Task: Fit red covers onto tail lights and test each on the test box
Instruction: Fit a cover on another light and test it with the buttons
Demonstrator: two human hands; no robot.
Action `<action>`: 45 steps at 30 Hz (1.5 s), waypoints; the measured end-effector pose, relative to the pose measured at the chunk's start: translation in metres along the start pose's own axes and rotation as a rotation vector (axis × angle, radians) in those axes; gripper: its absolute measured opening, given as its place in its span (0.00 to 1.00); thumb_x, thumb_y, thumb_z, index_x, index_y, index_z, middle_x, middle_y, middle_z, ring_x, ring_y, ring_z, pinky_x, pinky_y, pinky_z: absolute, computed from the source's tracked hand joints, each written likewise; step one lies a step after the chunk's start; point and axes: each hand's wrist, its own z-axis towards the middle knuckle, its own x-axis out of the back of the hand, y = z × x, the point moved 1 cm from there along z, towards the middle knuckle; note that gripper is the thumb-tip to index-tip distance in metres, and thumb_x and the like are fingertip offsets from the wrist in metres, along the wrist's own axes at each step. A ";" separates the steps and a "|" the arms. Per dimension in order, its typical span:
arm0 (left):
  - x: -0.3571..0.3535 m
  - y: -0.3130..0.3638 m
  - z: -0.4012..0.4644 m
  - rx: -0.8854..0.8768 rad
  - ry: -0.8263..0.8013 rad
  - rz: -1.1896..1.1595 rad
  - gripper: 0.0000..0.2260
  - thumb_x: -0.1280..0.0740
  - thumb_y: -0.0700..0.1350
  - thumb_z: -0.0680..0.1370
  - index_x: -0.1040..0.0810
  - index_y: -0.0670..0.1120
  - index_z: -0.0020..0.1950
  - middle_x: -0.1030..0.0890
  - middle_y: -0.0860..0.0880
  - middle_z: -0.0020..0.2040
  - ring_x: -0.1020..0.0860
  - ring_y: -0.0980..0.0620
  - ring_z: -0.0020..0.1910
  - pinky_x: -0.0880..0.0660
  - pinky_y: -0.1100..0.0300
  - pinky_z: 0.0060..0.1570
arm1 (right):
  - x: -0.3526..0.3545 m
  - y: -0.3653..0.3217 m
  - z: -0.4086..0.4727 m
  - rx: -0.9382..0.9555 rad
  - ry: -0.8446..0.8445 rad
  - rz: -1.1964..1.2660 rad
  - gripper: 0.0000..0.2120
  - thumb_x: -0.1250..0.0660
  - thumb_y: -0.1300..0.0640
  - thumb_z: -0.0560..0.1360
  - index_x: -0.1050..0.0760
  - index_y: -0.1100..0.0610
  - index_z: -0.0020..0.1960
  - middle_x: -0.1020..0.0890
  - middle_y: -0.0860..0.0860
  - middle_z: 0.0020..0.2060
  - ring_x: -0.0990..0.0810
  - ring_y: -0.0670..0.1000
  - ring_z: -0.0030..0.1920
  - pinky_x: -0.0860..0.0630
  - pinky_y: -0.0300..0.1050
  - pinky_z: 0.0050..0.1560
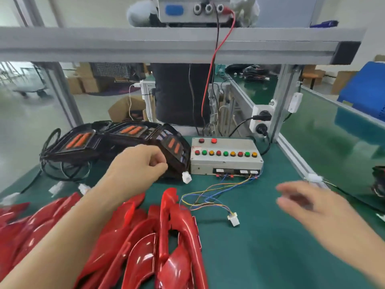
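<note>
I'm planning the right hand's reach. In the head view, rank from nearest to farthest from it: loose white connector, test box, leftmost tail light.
From the right hand:
1. Loose white connector, on the mat to its left.
2. Test box, farther back and left.
3. Leftmost tail light, far left.

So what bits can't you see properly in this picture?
- Left hand: its fingers curl at the nearest tail light, but the hand's back hides whether they grip it.
- Right hand: blurred by motion, so its fingers are unclear.
- Test box: its front labels are too small to read.
- Red covers: the pile is cut off by the bottom and left edges.
- Dark object: cut off by the right edge.
</note>
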 end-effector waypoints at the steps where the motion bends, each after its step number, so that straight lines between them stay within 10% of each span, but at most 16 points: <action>1: -0.006 -0.002 -0.003 0.020 -0.036 0.028 0.03 0.31 0.46 0.73 0.21 0.53 0.40 0.23 0.56 0.31 0.26 0.55 0.34 0.28 0.58 0.41 | -0.028 -0.015 -0.007 0.023 -0.199 0.038 0.06 0.31 0.47 0.72 0.24 0.35 0.44 0.20 0.31 0.43 0.22 0.35 0.44 0.30 0.25 0.45; 10: 0.010 -0.048 0.001 0.094 0.617 0.186 0.20 0.30 0.40 0.68 0.23 0.49 0.61 0.25 0.48 0.59 0.32 0.44 0.60 0.39 0.50 0.59 | -0.134 -0.054 -0.014 0.069 -0.453 0.016 0.10 0.32 0.40 0.72 0.33 0.34 0.48 0.21 0.44 0.43 0.25 0.38 0.37 0.29 0.31 0.49; 18: -0.003 -0.053 0.041 -0.143 0.259 0.607 0.41 0.29 0.42 0.66 0.43 0.54 0.75 0.42 0.51 0.75 0.51 0.47 0.76 0.60 0.43 0.71 | -0.121 -0.059 0.003 0.049 -0.268 -0.004 0.07 0.32 0.44 0.73 0.31 0.37 0.44 0.23 0.46 0.43 0.26 0.41 0.35 0.30 0.32 0.44; 30: 0.018 -0.042 0.055 -0.068 0.435 0.338 0.14 0.32 0.35 0.71 0.23 0.43 0.57 0.20 0.45 0.56 0.24 0.41 0.55 0.27 0.49 0.50 | -0.095 -0.054 0.013 0.085 -0.168 0.037 0.08 0.32 0.47 0.73 0.29 0.37 0.47 0.21 0.45 0.44 0.25 0.40 0.44 0.29 0.32 0.44; 36: 0.031 0.011 0.027 -0.347 0.736 0.276 0.15 0.31 0.28 0.69 0.20 0.38 0.54 0.21 0.42 0.61 0.23 0.40 0.61 0.25 0.45 0.59 | -0.086 -0.075 0.027 0.069 -0.211 0.583 0.15 0.27 0.40 0.69 0.24 0.39 0.54 0.18 0.41 0.48 0.20 0.39 0.49 0.27 0.28 0.48; 40: -0.010 0.041 0.000 -0.587 0.741 0.291 0.10 0.32 0.31 0.71 0.18 0.39 0.50 0.19 0.42 0.59 0.21 0.40 0.59 0.23 0.45 0.56 | -0.088 -0.093 0.045 0.030 -0.359 1.072 0.33 0.30 0.30 0.64 0.27 0.40 0.66 0.20 0.41 0.60 0.21 0.44 0.61 0.28 0.46 0.66; 45: -0.043 0.059 -0.020 -0.730 0.547 0.249 0.15 0.39 0.34 0.73 0.17 0.43 0.54 0.20 0.44 0.60 0.22 0.42 0.60 0.23 0.46 0.56 | -0.096 -0.094 0.060 -0.180 -0.334 1.566 0.31 0.33 0.48 0.73 0.32 0.58 0.72 0.19 0.54 0.61 0.19 0.51 0.58 0.20 0.44 0.55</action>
